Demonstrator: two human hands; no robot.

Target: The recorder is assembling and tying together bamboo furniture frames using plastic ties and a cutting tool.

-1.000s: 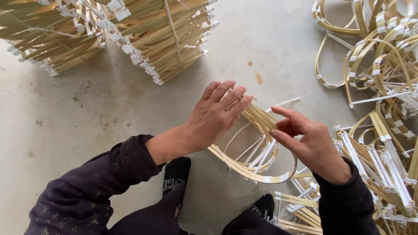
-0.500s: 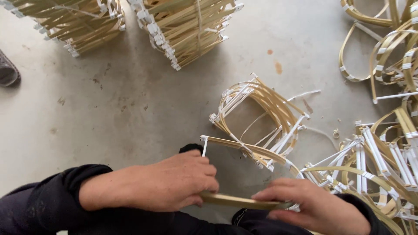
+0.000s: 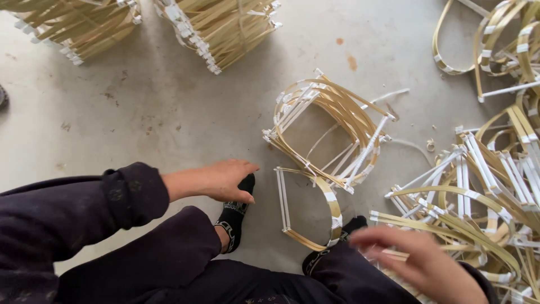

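My left hand (image 3: 222, 179) rests open, palm down, just above my left foot in a black sock (image 3: 236, 213), holding nothing. My right hand (image 3: 419, 262) is blurred at the lower right, fingers spread, empty, over loose bamboo strips. Between the hands a single bent bamboo frame with white tape (image 3: 312, 208) lies flat on the concrete floor. Just beyond it sits a bundle of similar D-shaped bamboo frames (image 3: 329, 129), stacked and leaning.
Two tied stacks of bamboo frames stand at the top: one top left (image 3: 79, 25), one top centre (image 3: 225, 28). A loose heap of taped bamboo strips and hoops (image 3: 495, 157) fills the right side. My right foot's black sock (image 3: 351, 225) touches the single frame.
Both hands have let go of the bent frame, which now lies on the floor. My left hand moved left to my foot; my right hand moved right toward the heap.
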